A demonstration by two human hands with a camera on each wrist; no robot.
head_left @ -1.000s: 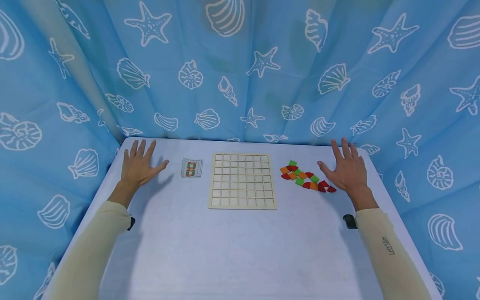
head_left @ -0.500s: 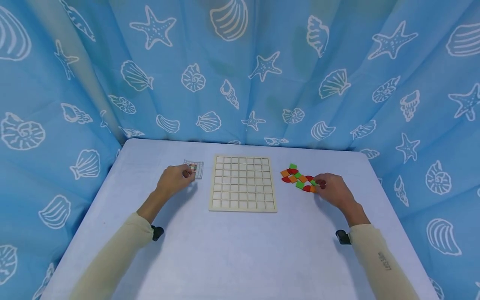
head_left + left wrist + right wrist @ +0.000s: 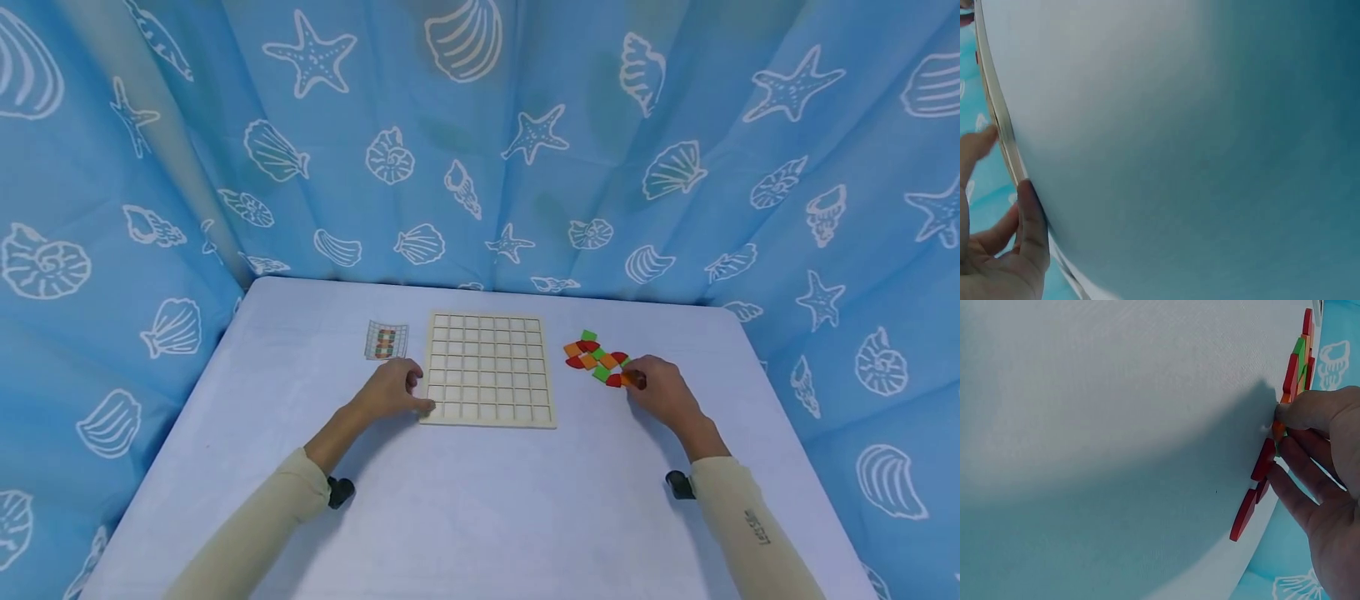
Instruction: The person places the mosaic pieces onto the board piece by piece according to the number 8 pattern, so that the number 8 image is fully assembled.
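Between the board (image 3: 487,365) and the right edge of the desk (image 3: 570,517), the right hand (image 3: 660,388) pinches an orange tile (image 3: 1279,432); lifting straight up should spare its neighbours (image 3: 613,380). The left hand (image 3: 390,390), thumb and forefinger apart, touches the board's left side; light pressure should suffice. The right wrist view reveals red pieces (image 3: 1244,515) hidden in the head view.

Tiles (image 3: 608,362) in 3 colours: red, orange, green; pale board (image 3: 487,370), gridded; blue curtain (image 3: 420,75) (white seashell print).
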